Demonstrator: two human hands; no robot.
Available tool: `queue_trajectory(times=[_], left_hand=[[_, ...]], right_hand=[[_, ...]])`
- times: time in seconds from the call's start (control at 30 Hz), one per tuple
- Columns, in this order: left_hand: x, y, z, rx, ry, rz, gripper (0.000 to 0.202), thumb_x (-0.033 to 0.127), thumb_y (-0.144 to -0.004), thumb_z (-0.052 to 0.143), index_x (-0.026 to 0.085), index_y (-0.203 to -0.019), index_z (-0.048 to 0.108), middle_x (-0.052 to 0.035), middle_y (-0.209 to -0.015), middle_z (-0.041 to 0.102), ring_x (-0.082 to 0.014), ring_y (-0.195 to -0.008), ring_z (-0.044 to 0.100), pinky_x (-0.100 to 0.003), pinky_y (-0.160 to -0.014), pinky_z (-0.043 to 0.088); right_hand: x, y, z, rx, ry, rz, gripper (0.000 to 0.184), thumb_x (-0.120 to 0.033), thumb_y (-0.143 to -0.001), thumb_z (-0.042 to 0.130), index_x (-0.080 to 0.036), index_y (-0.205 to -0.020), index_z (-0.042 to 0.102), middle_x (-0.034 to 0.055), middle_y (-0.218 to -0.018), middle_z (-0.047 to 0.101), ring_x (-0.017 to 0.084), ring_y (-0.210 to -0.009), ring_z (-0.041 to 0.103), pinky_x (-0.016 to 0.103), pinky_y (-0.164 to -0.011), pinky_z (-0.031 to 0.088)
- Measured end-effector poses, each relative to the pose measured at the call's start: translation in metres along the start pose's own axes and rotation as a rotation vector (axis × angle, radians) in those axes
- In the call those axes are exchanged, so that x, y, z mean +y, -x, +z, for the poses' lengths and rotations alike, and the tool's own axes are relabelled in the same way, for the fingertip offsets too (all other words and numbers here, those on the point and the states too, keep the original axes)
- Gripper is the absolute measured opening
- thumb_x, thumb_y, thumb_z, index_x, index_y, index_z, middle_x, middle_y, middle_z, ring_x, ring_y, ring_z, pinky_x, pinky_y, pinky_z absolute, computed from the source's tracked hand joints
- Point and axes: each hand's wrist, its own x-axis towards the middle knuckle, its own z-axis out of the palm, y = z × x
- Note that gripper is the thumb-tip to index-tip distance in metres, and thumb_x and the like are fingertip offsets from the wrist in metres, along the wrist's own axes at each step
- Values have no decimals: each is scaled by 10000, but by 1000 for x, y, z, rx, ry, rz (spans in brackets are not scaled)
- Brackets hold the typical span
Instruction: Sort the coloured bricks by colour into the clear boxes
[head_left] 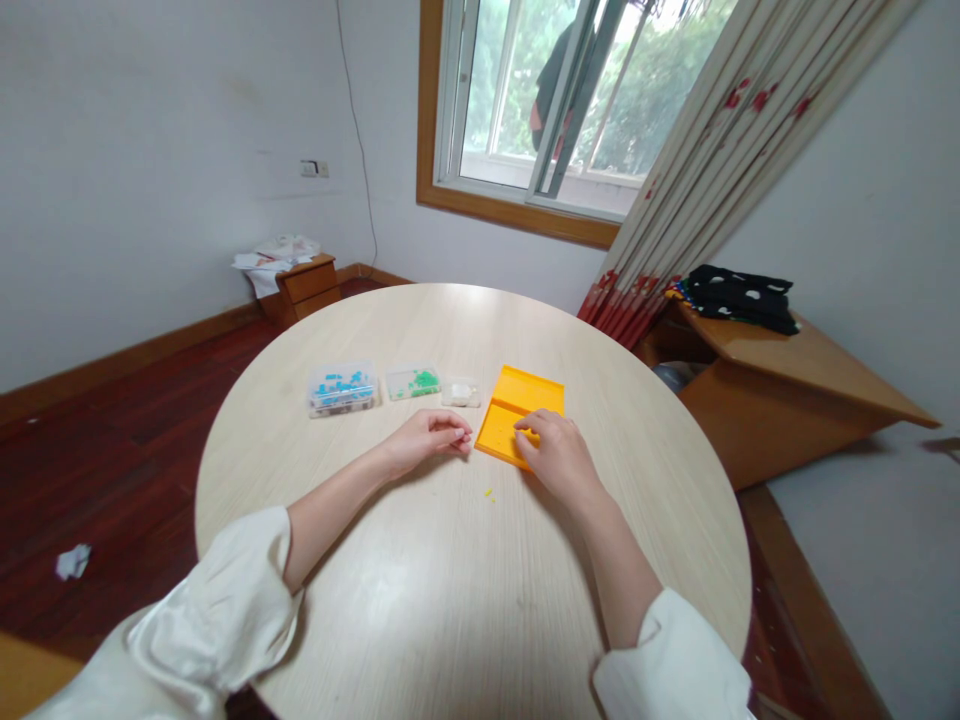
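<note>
A yellow hinged case (pixel 529 386) lies opened flat on the table, with a few tiny bits in its nearer half. Over that nearer half is my right hand (pixel 559 452), fingers bent and brought together; anything between the fingertips is too small to make out. My left hand (pixel 427 440) rests just left of the case, its thumb and fingers closed in a pinch whose contents I cannot see. Small yellow pieces (pixel 488 492) lie on the tabletop in front of the case.
On the round table (pixel 420 610) stand a clear box of blue pieces (pixel 343 390), a clear box of green pieces (pixel 413 383) and a small box with white contents (pixel 460 393). A wooden cabinet (pixel 787 370) holding dark cloth is at the right. Someone stands outside the window (pixel 495 100).
</note>
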Motion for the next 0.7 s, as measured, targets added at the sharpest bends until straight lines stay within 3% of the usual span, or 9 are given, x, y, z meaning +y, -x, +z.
queue_trajectory(times=[0.2,0.37,0.53,0.7], left_hand=[[0,0,-1,34,-8,3,293,307,-639,759,90,-762,605,-40,-656,653,-114,-631,611,-284,-712,459],[-1,0,-1,24,21,27,346,353,-600,779,90,-744,608,-28,-655,641,-109,-617,598,-287,-702,457],[-2,-1,-2,29,13,24,349,354,-604,775,89,-761,611,-28,-676,637,-110,-626,593,-295,-703,457],[-3,-2,-2,28,-13,12,313,335,-629,760,96,-757,602,-26,-658,631,-109,-617,588,-284,-686,452]], right_hand=[[-6,0,-3,-114,-152,21,126,-133,-789,561,-159,-839,673,78,-891,686,193,-839,612,340,-786,440],[-16,4,-10,-389,-374,-125,141,-127,-765,580,-180,-799,706,42,-822,699,141,-760,615,252,-718,437],[-23,5,-17,-583,-363,-163,211,-67,-720,579,-189,-795,734,28,-777,712,133,-718,614,224,-669,422],[-23,4,-17,-627,-316,-195,204,-67,-716,592,-185,-790,741,32,-774,720,141,-735,615,225,-669,413]])
